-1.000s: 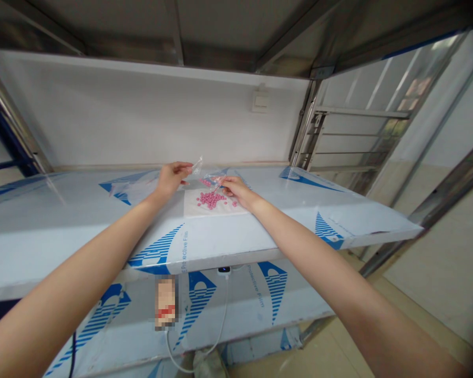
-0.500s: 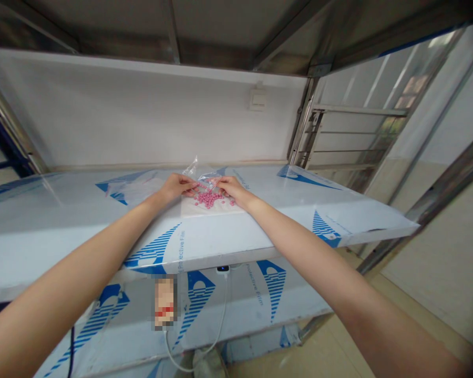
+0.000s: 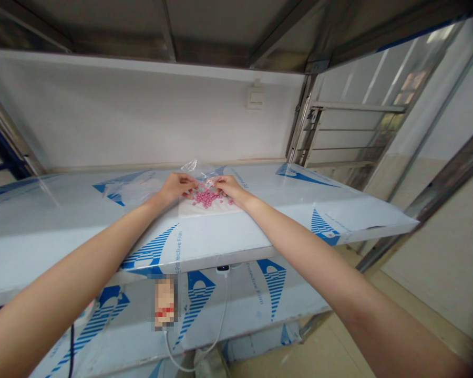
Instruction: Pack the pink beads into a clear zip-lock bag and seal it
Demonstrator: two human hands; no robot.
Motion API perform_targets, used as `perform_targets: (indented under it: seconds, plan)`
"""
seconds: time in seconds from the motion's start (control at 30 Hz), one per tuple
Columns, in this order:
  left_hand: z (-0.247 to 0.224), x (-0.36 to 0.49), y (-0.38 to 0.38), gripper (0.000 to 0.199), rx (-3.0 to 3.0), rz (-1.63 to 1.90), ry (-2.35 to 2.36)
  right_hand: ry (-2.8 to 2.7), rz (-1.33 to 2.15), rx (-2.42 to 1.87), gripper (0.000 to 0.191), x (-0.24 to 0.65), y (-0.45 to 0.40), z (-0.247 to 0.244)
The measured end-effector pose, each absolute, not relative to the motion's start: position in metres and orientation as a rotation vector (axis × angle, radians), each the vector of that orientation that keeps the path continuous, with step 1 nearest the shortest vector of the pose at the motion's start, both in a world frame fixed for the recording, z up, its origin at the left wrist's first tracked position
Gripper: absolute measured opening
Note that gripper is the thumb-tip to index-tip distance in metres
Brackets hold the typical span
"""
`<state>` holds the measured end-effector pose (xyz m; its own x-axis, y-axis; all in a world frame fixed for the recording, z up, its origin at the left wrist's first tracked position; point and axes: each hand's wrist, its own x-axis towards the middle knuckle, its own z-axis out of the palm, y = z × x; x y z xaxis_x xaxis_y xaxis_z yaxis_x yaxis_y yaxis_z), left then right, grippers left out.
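Many small pink beads lie in a loose heap on a white sheet on the film-covered table. A clear plastic bag stands crumpled just behind them. My left hand pinches the bag's left side, its fingers over the heap's edge. On the other side my right hand has its fingers closed on the bag, close above the beads. The fingertips are small, and whether either hand also holds beads is unclear.
Another clear plastic bag lies flat left of my left hand. Below the tabletop, a lower shelf carries a blurred-out object with a white cable and a small black device. A metal frame rises behind on the right.
The top of the plastic bag has folded lower and slightly left. Both hands keep nearly the same place, and the whole view has shifted slightly.
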<state>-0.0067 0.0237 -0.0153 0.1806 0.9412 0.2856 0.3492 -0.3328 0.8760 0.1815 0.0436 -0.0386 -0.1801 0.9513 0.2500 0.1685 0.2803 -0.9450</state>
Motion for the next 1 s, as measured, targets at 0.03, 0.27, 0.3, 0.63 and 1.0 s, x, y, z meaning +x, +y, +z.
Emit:
perform_targets:
  seconds: [0.03,0.27,0.3,0.63,1.0]
  plan:
    - [-0.016,-0.006,0.023,0.017,1.805,1.126,1.218,-1.582,1.017,-1.059,0.012,0.182,0.044,-0.039]
    - [-0.019,0.000,0.024,0.019,1.838,1.135,1.189,-1.605,1.015,-1.032,0.012,0.182,0.044,-0.038]
    - [-0.019,0.000,0.025,0.019,1.842,1.146,1.184,-1.600,1.018,-1.034,0.011,0.182,0.043,-0.038]
    - [-0.022,-0.001,0.029,0.024,1.837,1.121,1.192,-1.585,1.046,-1.020,0.009,0.180,0.037,-0.034]
    - [-0.018,0.006,0.022,0.023,1.848,1.182,1.460,-1.590,1.004,-1.013,0.010,0.181,0.045,-0.039]
